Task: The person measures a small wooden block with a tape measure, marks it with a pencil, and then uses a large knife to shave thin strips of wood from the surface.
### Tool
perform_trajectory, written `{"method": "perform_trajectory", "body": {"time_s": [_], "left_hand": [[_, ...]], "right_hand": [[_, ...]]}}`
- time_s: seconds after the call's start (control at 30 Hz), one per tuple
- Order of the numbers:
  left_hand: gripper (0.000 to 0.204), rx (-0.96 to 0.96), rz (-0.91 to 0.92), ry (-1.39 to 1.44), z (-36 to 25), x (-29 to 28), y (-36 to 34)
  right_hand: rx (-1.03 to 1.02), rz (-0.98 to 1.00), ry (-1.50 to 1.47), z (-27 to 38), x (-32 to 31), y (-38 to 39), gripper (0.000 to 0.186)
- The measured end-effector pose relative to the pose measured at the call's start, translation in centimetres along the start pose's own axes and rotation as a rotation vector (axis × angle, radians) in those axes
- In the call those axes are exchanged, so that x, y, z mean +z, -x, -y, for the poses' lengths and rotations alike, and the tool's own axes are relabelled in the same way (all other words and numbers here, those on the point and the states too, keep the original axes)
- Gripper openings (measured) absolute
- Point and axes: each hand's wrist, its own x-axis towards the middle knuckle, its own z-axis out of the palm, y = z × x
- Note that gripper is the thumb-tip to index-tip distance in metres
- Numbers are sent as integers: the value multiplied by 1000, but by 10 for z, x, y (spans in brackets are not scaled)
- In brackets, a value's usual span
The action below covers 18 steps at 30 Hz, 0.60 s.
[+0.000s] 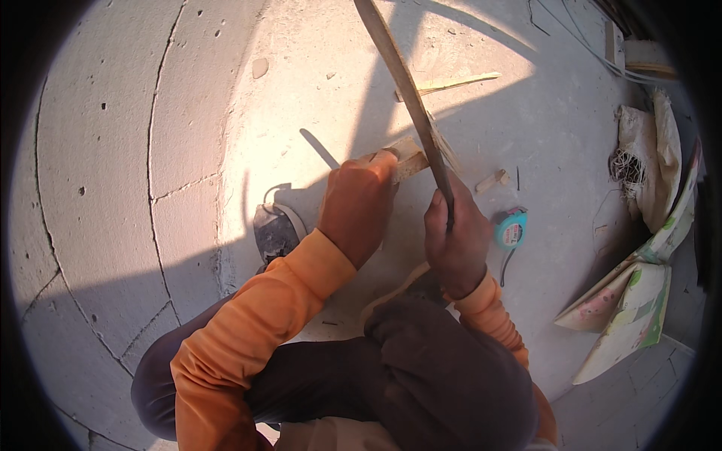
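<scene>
My left hand (359,199) is closed on a short pale wood piece (406,156), upright or slanted near the middle of the view. My right hand (453,237) grips the lower end of a long, narrow dark blade (402,79), which reaches up past the top edge and lies against the wood, where a pale splinter stands beside it. Whether they touch firmly I cannot tell. A turquoise tape measure (510,229) lies just right of my right hand, below a small wood offcut (492,180). A long pale wood strip (462,81) lies on the floor beyond.
The concrete floor (289,83) is partly sunlit, with a cracked block wall or surface (113,173) at the left. A woven sack (643,158), cables (583,52) and folded patterned boards (632,301) lie along the right. My shoe (274,233) is behind my left arm.
</scene>
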Motion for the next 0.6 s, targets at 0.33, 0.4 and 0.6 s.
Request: {"method": "perform_trajectory", "body": {"time_s": [0.33, 0.4, 0.6], "left_hand": [[41, -122, 171, -30, -9, -10, 3], [44, -8, 84, 3, -15, -10, 8], [48, -1, 48, 7, -11, -2, 20]], "right_hand": [[111, 119, -4, -1, -7, 1, 43], [190, 106, -19, -11, -7, 8, 42], [112, -10, 41, -5, -20, 30, 45]]}}
